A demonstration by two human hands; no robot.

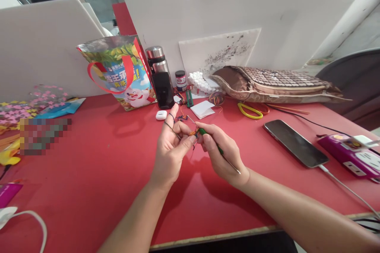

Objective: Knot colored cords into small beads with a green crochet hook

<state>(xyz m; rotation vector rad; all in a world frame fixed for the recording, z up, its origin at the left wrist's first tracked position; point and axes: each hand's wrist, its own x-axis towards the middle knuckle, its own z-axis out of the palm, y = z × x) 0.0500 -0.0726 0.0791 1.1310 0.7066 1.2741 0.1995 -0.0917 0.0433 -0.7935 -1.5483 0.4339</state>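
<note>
My left hand (173,146) pinches a small piece of multicoloured crochet work (194,133) between thumb and fingers. Dark yarn (170,125) wraps round its raised index finger. In my right hand (222,150) is a crochet hook (220,149) with a green grip, held like a pen. Its metal tip points up and left, close to the crochet work, and its other end reaches back over the wrist. Just beyond the fingers lies more dark blue and orange yarn (182,118). Whether a loop sits on the hook is too small to tell.
Behind my hands stand a gift bag (118,75), a steel flask (158,61), a black phone (164,91), a white earbud case (161,115), folded paper (202,109) and a yarn ball (216,98). On the right are a sequined cushion (276,83), a charging phone (295,142) and a purple power strip (353,154).
</note>
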